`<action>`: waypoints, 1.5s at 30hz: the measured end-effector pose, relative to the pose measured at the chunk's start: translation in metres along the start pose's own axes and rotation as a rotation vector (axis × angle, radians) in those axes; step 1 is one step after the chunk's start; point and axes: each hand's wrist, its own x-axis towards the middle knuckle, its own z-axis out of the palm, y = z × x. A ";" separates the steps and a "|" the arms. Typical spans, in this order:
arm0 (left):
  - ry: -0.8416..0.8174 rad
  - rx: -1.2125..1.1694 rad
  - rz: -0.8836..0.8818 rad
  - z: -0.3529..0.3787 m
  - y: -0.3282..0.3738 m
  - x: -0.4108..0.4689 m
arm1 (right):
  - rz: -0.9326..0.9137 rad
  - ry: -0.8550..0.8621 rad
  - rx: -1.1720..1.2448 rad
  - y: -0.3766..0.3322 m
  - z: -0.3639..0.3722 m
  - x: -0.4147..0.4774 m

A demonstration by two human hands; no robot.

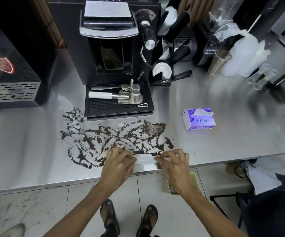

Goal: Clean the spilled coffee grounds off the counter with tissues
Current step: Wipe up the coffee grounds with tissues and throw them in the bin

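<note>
Left hand (119, 165) and right hand (174, 165) — each grip seemingly a pinch on the tissue (145, 161) — beside coffee grounds (114, 137)

coffee machine (107, 40) at back of counter (223, 100), drip tray (114, 106) jutting out in front; coffee grounds (114, 137) spread just in front and left of tray; tissue pack (199, 118) right of grounds; tissue (145, 159) at near counter edge, pinched between left hand (117, 166) and right hand (176, 166); metal cup (219, 62) back right
</note>
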 end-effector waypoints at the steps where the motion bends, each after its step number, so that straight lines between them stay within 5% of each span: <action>1: -0.019 -0.002 0.009 0.002 0.005 -0.003 | -0.024 -0.002 -0.011 0.004 -0.004 -0.009; 14: 0.077 -0.051 -0.003 0.026 0.064 0.015 | 0.000 0.025 0.143 0.055 -0.029 -0.022; 24: -0.035 -0.119 0.062 0.078 0.157 0.048 | 0.136 -0.103 -0.013 0.136 -0.078 -0.037; 32: -0.053 -0.074 -0.069 0.085 0.165 0.050 | 0.256 -0.016 0.029 0.127 -0.056 -0.012; 41: 0.159 -0.121 -0.345 0.059 0.109 0.034 | 0.490 0.017 0.522 0.072 -0.010 0.041; 45: 0.181 -0.199 -0.425 0.051 0.096 0.031 | 0.739 0.027 0.965 0.059 -0.011 0.047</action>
